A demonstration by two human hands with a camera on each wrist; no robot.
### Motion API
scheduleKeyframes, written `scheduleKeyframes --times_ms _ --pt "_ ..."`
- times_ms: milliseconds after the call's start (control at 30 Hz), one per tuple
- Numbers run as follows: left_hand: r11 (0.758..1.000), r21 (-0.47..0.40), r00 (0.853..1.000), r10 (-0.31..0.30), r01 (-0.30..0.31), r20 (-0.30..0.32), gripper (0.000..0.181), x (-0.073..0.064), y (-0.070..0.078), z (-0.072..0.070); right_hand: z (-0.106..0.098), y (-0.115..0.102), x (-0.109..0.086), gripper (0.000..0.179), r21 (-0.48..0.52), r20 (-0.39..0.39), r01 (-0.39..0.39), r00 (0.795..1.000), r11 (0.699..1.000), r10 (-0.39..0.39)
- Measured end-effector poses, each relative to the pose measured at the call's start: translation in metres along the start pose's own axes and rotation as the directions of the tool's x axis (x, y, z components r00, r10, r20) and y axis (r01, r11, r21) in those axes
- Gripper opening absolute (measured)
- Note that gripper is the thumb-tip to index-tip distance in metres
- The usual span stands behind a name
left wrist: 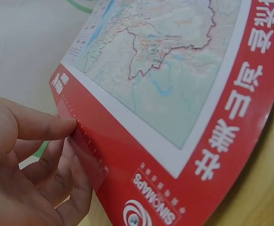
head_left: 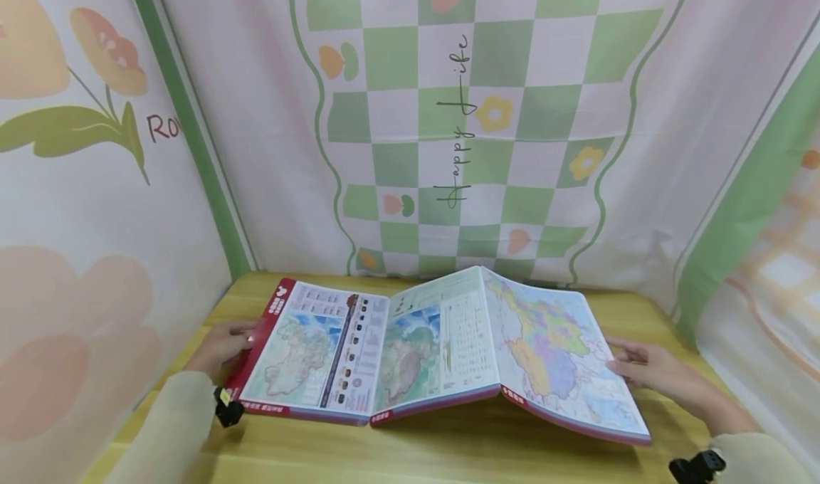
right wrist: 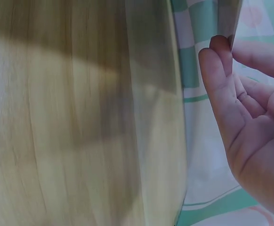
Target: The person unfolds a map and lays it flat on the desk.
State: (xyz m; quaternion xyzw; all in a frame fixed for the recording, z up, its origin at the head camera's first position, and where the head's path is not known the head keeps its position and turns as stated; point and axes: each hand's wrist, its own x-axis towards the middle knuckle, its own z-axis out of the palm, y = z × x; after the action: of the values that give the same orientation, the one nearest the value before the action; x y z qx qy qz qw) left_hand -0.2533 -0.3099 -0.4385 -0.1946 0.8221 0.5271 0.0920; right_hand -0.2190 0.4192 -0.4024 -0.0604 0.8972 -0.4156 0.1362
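Observation:
A folding map point(head_left: 423, 356) stands partly unfolded on the table, its panels rising and dipping in a zigzag. Along its left side runs a red border point(left wrist: 113, 155) with white lettering and a printed scale. My left hand point(head_left: 224, 345) pinches that border, thumb on top and fingers curled beneath. At the opposite end, my right hand point(head_left: 647, 366) grips the right panel point(head_left: 551, 342), which shows a multicoloured map. In the right wrist view, the panel's edge point(right wrist: 229, 21) sits between thumb and fingertips, raised above the wood. Fingers under the sheet are partly hidden in the head view.
The yellow wood-grain table point(head_left: 448, 448) extends under and in front of the map. Behind it hangs a green-and-white checked curtain point(head_left: 448, 149), with floral cloth point(head_left: 77, 221) on the left side and more cloth point(head_left: 781, 270) at the right.

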Motion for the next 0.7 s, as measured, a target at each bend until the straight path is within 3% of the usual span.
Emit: scheduleKeyframes --times_ms 367,700 --pt "1.000 0.005 0.999 0.030 -0.030 -0.010 0.052 0.013 -0.015 0.001 -0.012 0.011 0.000 0.070 -0.098 -0.067 -0.006 0.998 0.995 0.000" --pt "1.000 -0.028 0.999 0.004 -0.006 -0.045 0.049 0.020 -0.019 0.010 -0.018 0.023 0.009 0.064 -0.126 -0.096 -0.017 0.995 0.992 0.005"
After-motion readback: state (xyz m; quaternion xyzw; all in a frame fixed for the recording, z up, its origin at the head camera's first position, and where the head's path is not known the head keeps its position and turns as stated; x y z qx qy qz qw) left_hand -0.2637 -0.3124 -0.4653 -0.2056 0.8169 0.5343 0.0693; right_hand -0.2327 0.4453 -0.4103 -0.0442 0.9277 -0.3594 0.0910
